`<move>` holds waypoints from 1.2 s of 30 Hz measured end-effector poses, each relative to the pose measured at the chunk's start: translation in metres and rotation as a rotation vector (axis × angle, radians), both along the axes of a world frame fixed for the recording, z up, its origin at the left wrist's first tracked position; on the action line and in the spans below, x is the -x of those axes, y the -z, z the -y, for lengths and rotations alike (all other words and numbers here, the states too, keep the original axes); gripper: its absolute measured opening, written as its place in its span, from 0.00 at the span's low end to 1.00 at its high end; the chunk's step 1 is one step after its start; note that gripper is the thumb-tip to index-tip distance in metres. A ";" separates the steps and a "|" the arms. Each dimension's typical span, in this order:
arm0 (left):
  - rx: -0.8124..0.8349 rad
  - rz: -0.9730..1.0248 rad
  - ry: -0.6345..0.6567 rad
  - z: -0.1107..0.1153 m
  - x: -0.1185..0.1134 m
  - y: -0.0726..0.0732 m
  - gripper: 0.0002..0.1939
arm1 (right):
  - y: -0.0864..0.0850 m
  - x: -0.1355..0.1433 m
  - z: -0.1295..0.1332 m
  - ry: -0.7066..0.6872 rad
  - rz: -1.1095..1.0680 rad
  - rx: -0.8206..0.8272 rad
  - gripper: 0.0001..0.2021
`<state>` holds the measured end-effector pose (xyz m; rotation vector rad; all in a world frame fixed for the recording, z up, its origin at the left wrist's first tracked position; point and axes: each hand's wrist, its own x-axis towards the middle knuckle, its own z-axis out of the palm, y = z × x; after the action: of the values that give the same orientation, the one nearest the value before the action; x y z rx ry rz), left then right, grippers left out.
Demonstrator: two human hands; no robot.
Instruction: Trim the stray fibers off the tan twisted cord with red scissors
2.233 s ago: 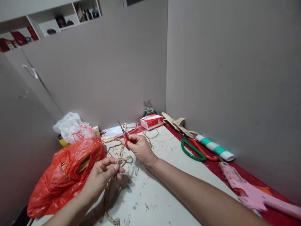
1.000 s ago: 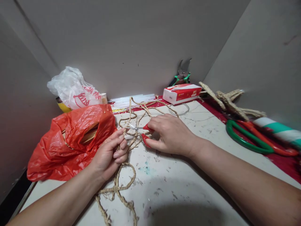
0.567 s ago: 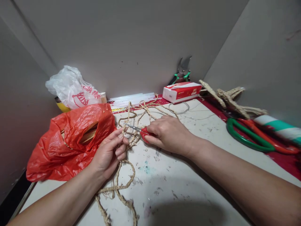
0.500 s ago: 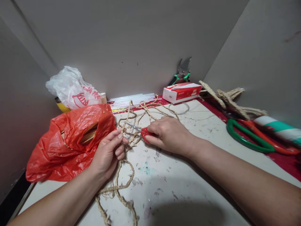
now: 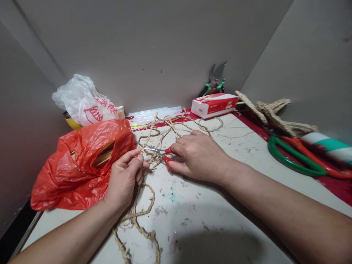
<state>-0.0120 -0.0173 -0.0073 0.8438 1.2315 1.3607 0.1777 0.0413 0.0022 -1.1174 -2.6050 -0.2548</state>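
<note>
My left hand (image 5: 127, 172) pinches a tan braided straw rope (image 5: 150, 211) between thumb and forefinger, beside a red plastic bag. In my right hand (image 5: 196, 156) is a small pair of scissors (image 5: 167, 163) with red handles, thumb and fingers in the loops. Its blades are spread and point left, reaching the rope just at my left fingertips. Loops of the rope lie loosely on the white table (image 5: 220, 216), behind both hands and toward the near edge. Part of the rope is hidden under my left hand.
The red plastic bag (image 5: 68, 183) holds wooden pieces, with a white bag (image 5: 82, 102) behind it. Clear sticks (image 5: 156, 116), a red-white box (image 5: 214, 106) and pruning shears (image 5: 217, 79) stand along the back. Large green-and-orange-handled scissors (image 5: 297, 163) and dried straw pieces (image 5: 275, 113) lie right.
The scissors' handles have spread and the blades have opened around the rope near my left fingertips. My left hand has shifted slightly. The view has tilted a little.
</note>
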 end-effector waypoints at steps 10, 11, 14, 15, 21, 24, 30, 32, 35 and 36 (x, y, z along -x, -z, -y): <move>-0.065 0.018 0.039 0.002 -0.002 0.000 0.15 | -0.005 0.003 0.006 0.028 0.003 0.046 0.16; -0.065 0.020 0.042 0.003 -0.002 0.000 0.15 | -0.006 0.003 0.007 0.026 0.006 0.047 0.16; -0.071 0.019 0.043 0.003 -0.002 0.000 0.16 | -0.006 0.005 0.008 0.023 0.012 0.047 0.16; -0.073 0.020 0.046 0.003 -0.002 -0.001 0.16 | -0.006 0.005 0.009 0.023 0.015 0.047 0.17; -0.066 0.052 0.047 0.002 -0.003 -0.003 0.15 | -0.005 0.004 0.006 0.010 0.025 0.076 0.16; -0.057 0.059 0.046 0.002 -0.002 -0.003 0.16 | -0.004 0.003 0.005 0.001 0.007 0.083 0.15; -0.067 0.001 0.041 0.002 -0.002 0.002 0.16 | -0.005 0.006 0.009 0.026 -0.013 0.039 0.17; -0.055 -0.012 0.044 0.002 -0.002 0.004 0.16 | -0.005 0.007 0.011 0.048 -0.013 0.030 0.18; -0.036 -0.006 0.049 0.003 -0.002 0.004 0.16 | -0.005 0.008 0.012 0.046 -0.026 0.049 0.18; -0.030 -0.004 0.052 0.002 -0.002 0.004 0.16 | -0.005 0.008 0.011 0.040 -0.034 0.059 0.17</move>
<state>-0.0099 -0.0198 -0.0111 0.8937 1.1872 1.3389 0.1699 0.0302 0.0068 -1.1845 -2.5781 -0.1665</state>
